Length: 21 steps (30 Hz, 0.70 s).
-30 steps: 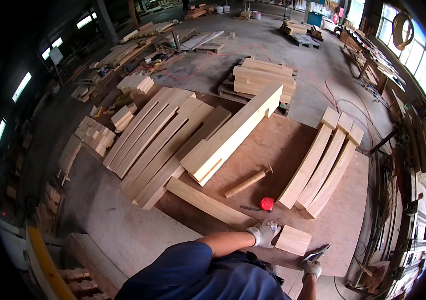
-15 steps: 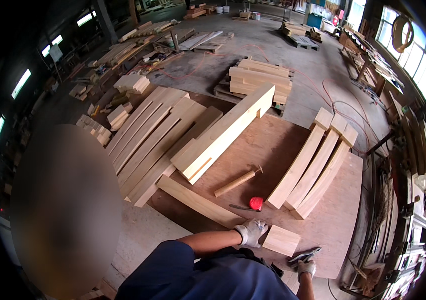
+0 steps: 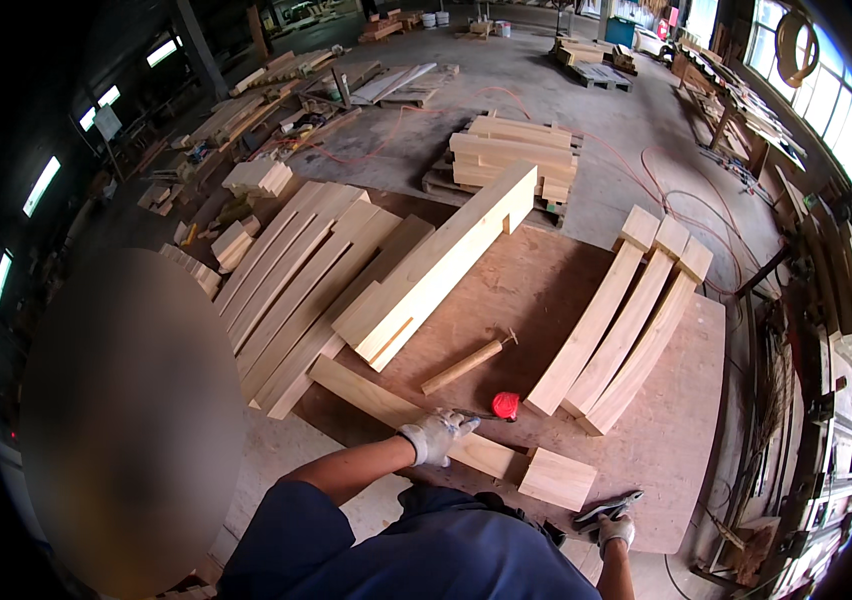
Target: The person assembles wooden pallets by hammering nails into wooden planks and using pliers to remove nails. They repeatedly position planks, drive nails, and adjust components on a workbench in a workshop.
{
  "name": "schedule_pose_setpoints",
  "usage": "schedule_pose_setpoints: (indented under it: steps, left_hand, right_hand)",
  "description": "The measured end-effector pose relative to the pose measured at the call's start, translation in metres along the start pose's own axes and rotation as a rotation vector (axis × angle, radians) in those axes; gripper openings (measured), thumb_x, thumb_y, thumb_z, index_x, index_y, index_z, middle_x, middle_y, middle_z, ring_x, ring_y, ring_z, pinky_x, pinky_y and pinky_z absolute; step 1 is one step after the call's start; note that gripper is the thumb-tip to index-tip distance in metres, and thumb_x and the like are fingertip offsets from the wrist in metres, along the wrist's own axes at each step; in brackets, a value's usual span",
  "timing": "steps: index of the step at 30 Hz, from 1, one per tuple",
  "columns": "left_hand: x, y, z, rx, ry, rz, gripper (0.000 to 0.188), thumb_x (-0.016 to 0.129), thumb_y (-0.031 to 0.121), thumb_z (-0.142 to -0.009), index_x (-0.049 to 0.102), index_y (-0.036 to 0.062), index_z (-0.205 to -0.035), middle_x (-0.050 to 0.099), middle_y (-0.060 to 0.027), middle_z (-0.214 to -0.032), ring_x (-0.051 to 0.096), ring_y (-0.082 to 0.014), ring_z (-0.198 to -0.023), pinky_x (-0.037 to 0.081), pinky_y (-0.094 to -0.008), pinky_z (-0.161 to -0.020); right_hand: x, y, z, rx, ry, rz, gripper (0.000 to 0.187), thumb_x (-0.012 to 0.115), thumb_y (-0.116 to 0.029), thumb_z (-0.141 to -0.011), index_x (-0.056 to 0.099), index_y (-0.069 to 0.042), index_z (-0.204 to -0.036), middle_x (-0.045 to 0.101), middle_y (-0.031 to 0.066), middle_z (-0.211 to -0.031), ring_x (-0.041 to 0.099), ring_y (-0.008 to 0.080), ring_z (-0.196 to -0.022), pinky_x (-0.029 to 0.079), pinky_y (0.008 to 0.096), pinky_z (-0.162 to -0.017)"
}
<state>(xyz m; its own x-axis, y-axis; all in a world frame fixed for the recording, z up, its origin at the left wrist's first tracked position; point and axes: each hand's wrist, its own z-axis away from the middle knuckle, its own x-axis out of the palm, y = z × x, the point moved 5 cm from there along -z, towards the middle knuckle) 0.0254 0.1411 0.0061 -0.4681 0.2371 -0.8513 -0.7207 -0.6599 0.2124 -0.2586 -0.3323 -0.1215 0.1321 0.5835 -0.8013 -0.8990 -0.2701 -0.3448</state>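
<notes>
Right under the person's chest, a long board (image 3: 401, 410) lies flat on the big brown sheet (image 3: 686, 440) that covers the floor. Its long side runs from up on the left down to the right, where it ends in a wider square block (image 3: 558, 478). The left hand (image 3: 434, 437), in a pale glove, rests on top of the board near its middle, with fingers spread and not closed around anything. Just beyond the fingers sits a small red thing (image 3: 505, 404) with a thin dark tool beside it, and a wooden mallet (image 3: 468, 364) lies a bit farther off, also slanted. The right hand (image 3: 614, 530) is low at the bottom edge, off the near side of the board's square end, and it is closed on a dark tool (image 3: 601, 511). So the two hands are well apart, and the left hand is the one on the board. The board lies across in front of the person, not pointing away. Three curved planks (image 3: 626, 320) lie farther to the right.
</notes>
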Motion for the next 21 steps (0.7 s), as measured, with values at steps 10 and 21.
schedule_pose_setpoints:
  steps: [10, 21]
  left_hand:
    - [0.005, -0.019, 0.002, 0.004, -0.066, -0.001, 0.096, 0.092, 0.041, -0.078, 0.050, 0.0057, -0.157, 0.062, -0.0222, -0.150, 0.063, -0.0378, -0.136, 0.049, -0.0504, -0.117]
    - [0.000, 0.003, 0.021, -0.079, 0.028, 0.230, 0.085, 0.086, 0.053, -0.072, 0.063, 0.0052, -0.138, 0.072, -0.0215, -0.133, 0.073, -0.0392, -0.119, 0.055, -0.0514, -0.106]
  right_hand:
    - [-0.020, -0.046, 0.042, 0.013, -0.038, -0.031, 0.029, 0.085, -0.016, -0.090, 0.074, 0.002, -0.111, 0.081, 0.0166, -0.098, 0.080, 0.0293, -0.082, 0.065, 0.0454, -0.071]
    - [-0.031, -0.037, 0.040, 0.083, -0.014, 0.051, 0.047, 0.087, -0.035, -0.085, 0.075, 0.000, -0.115, 0.080, 0.0236, -0.110, 0.080, 0.0366, -0.101, 0.064, 0.0457, -0.088]
